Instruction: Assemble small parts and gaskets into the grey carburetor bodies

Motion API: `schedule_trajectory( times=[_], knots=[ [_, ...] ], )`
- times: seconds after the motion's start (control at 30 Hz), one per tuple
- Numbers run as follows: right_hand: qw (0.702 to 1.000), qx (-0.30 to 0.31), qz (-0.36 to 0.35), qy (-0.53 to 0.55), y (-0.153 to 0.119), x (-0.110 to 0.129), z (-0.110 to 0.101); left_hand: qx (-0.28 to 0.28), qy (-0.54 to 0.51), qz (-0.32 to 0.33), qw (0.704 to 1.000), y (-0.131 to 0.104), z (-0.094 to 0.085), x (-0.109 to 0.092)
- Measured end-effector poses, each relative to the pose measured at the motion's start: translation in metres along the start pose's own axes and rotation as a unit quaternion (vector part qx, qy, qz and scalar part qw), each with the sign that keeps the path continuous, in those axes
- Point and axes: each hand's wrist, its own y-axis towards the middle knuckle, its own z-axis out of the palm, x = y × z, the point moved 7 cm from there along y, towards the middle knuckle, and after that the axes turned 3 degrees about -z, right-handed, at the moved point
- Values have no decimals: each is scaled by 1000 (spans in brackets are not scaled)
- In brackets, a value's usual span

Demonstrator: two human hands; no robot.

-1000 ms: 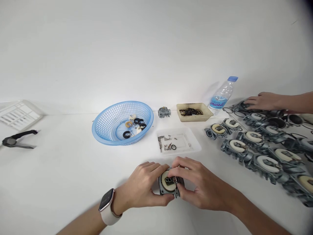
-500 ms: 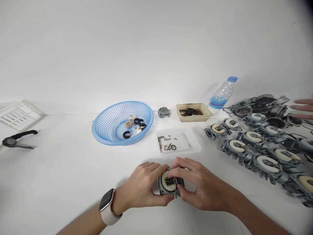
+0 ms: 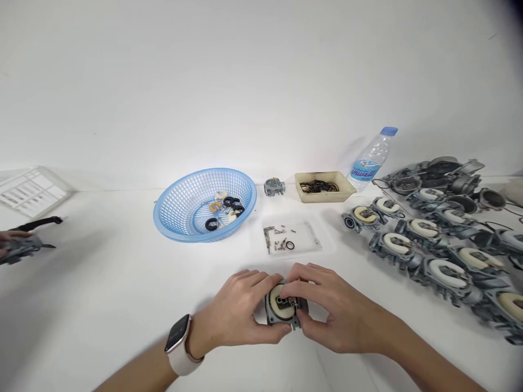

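A grey metal carburetor body (image 3: 281,305) with a cream C-shaped float rests on the white table at the bottom centre. My left hand (image 3: 245,310), with a watch on its wrist, grips its left side between fingers and thumb. On the other side, my right hand (image 3: 327,305) pinches at the body near the open end of the float; its fingertips partly hide what lies between them. Just beyond the hands lies a clear tray (image 3: 304,239) with small brass and metal parts and a black ring.
Beyond stand a blue basket (image 3: 183,190) of floats, a carburetor (image 3: 274,187), a cream tray (image 3: 327,197) of black rings and a bottle (image 3: 365,166). Several carburetors (image 3: 445,274) fill the right. Another person's hand (image 3: 5,239) holds a metal part (image 3: 22,247) at far left.
Another person's hand with a metal part has come in at the far left. The spread hand at the right edge has moved away, leaving a blurred shape there. My hands have barely moved.
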Motion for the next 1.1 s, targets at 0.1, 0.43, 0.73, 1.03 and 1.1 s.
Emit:
schedule_trajectory(
  times=[0.1,0.43,0.73,1.03,1.1],
  knots=[
    [1000,4,4,1,-1,1,0,0,0,1,1000,0,0,0],
    [1000,-1,16,-1,3,0,-1,0,-4,-4,1000,-1,-1,-1],
    [1000,3,18,2,2,-2,-2,3,2,-6,1000,1,0,-2],
    [997,24,40,-61,3,-1,20,-308,-54,102,944,-22,-71,12],
    [995,42,49,-82,5,-4,28,-407,-69,121,903,-34,-95,19]
  ],
)
